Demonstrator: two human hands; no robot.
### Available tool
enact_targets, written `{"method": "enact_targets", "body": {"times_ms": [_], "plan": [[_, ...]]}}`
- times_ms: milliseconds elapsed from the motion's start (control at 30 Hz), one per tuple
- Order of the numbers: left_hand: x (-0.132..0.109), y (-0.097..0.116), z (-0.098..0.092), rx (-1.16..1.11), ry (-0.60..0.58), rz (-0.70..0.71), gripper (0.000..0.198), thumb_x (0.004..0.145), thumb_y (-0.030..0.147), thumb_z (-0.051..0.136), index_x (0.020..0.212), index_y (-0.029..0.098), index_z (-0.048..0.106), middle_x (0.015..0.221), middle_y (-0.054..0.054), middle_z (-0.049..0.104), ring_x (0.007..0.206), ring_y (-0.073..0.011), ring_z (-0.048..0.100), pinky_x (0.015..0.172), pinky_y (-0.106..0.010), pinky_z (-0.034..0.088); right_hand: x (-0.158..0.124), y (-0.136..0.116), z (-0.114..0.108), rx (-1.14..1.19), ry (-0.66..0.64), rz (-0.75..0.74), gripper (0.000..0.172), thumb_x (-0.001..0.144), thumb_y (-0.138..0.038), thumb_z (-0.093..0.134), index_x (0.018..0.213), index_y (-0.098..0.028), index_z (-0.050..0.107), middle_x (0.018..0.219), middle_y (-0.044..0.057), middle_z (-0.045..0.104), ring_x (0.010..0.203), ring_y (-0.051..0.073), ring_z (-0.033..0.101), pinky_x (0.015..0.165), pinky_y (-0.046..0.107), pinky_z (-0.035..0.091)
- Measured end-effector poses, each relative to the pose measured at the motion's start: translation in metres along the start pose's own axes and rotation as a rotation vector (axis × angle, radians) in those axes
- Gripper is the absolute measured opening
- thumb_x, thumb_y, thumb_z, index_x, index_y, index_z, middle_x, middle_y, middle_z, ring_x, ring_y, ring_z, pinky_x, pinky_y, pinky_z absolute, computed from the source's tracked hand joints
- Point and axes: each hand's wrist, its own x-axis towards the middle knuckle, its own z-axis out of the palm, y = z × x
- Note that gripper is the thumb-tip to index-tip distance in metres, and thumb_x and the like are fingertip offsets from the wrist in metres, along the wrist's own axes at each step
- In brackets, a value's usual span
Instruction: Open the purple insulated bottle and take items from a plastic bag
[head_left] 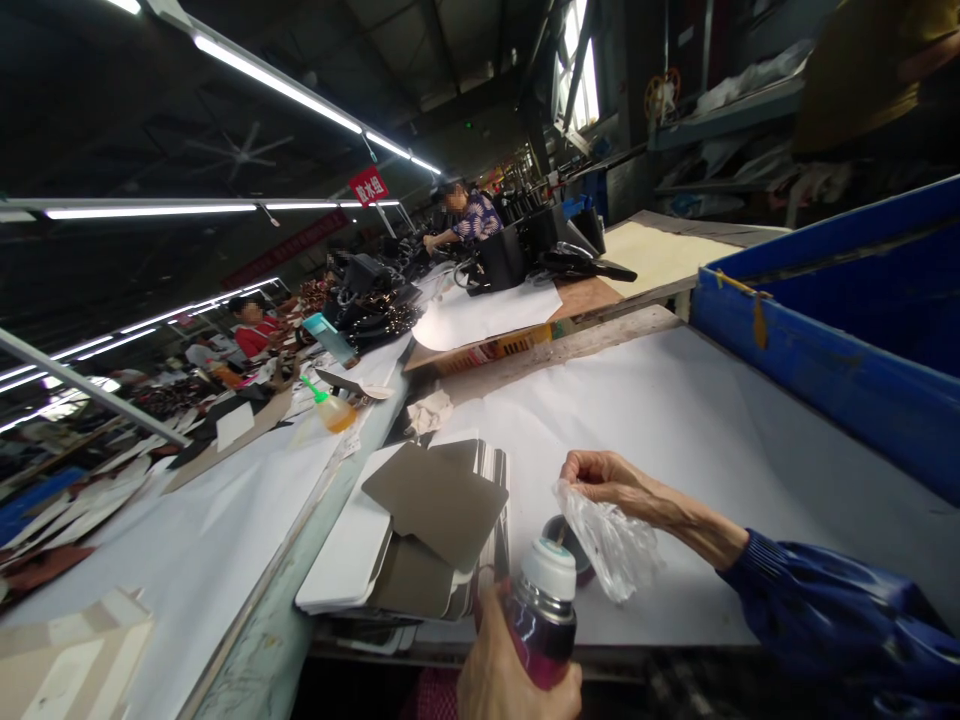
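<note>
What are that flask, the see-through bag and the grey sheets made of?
The flask in the left hand looks like metal: glossy magenta body, shiny steel band; its white cap is probably plastic. The bag in the right hand is thin clear plastic, crinkled and glinting. The grey sheets look like matt card or leatherette.

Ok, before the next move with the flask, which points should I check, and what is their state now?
1. Left hand grips the flask round its body: ok.
2. White cap sits on the flask: ok.
3. Right hand pinches the plastic bag: ok.
4. Dark cup on the table is in full view: not ok, the bag hides part of it.
5. What the cup holds: cannot tell.
</note>
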Motion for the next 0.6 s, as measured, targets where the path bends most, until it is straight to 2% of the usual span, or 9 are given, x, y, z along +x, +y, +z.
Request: {"method": "enact_targets", "body": {"times_ms": [133,300,400,500,600], "plan": [[0.002,0.0,-0.001,-0.009,0.004,0.019,0.096,0.058,0.031,0.059,0.144,0.003,0.028,0.125,-0.023,0.062,0.115,-0.0391,0.062,0.096,-0.046,0.047,0.0,-0.001,0.002,0.008,0.014,0.004,0.022,0.093,-0.032,0.071,0.086,-0.015,0.06,0.076,-0.004,0.055,0.061,0.011,0.052,0.056,0.023,0.044],[0.006,-0.001,0.0,0.017,-0.025,0.004,0.098,0.06,0.03,0.062,0.146,0.001,0.026,0.124,-0.024,0.062,0.117,-0.039,0.061,0.096,-0.044,0.047,0.001,0.008,-0.001,0.031,0.011,0.007,0.022,0.093,-0.032,0.071,0.086,-0.015,0.06,0.075,-0.004,0.055,0.059,0.01,0.052,0.054,0.022,0.044],[0.008,0.004,0.0,0.024,-0.046,-0.013,0.097,0.06,0.03,0.061,0.145,-0.001,0.024,0.117,-0.024,0.064,0.112,-0.0392,0.063,0.093,-0.044,0.047,0.0,0.013,-0.005,0.044,0.017,0.01,0.022,0.094,-0.031,0.071,0.084,-0.015,0.059,0.074,-0.004,0.055,0.058,0.01,0.052,0.053,0.021,0.045],[0.01,0.01,-0.001,0.017,-0.066,-0.003,0.094,0.058,0.033,0.061,0.14,-0.001,0.028,0.11,-0.023,0.065,0.106,-0.0382,0.065,0.092,-0.043,0.048,-0.001,0.017,-0.009,0.055,0.029,0.026,0.022,0.094,-0.03,0.07,0.084,-0.014,0.059,0.073,-0.005,0.055,0.056,0.009,0.05,0.05,0.02,0.044],[0.011,0.014,-0.002,0.022,-0.088,0.015,0.088,0.057,0.036,0.061,0.135,0.005,0.033,0.107,-0.021,0.066,0.105,-0.0375,0.065,0.091,-0.041,0.047,-0.003,0.023,-0.015,0.062,0.048,0.033,0.022,0.093,-0.03,0.071,0.083,-0.014,0.059,0.075,-0.004,0.056,0.058,0.009,0.052,0.051,0.02,0.045]]}}
